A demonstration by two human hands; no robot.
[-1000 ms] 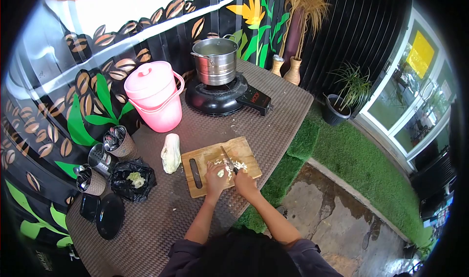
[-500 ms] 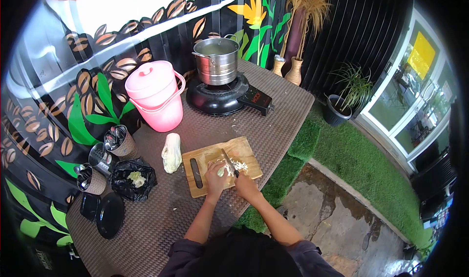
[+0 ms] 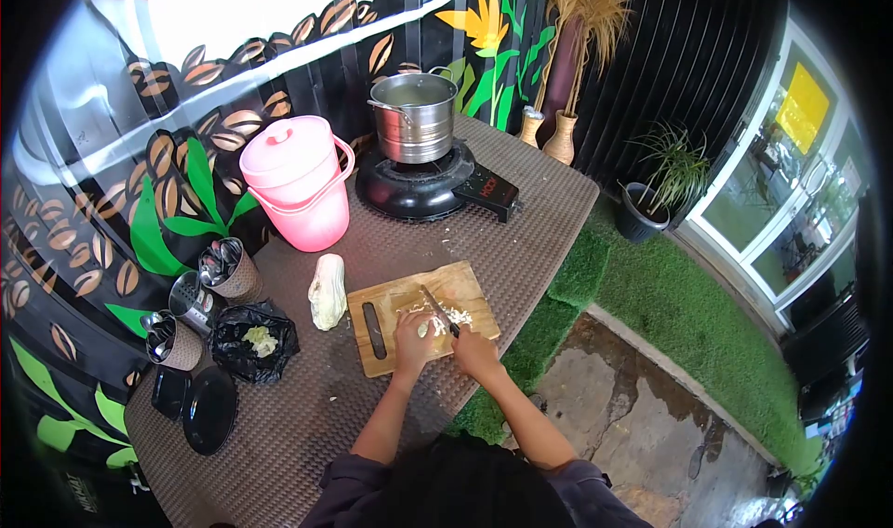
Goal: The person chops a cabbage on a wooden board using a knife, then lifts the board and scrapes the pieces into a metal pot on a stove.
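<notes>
My right hand is closed around the handle of a knife, its blade slanting up and left over the wooden cutting board. Against the blade's left side, my left hand has its fingers curled over a pale vegetable piece, mostly hidden beneath them. Finely chopped white bits lie on the board around the blade, chiefly to its right. Just beyond the board's left edge rests a pale napa cabbage on the brown woven table.
Behind the board stand a pink lidded bucket and a steel pot on a black portable stove. At left are a black plastic bag with vegetable scraps, cutlery holders and a black plate. The table edge runs along the right.
My right hand and the knife handle have shifted slightly right. My left hand stays nearly in place on the board.
</notes>
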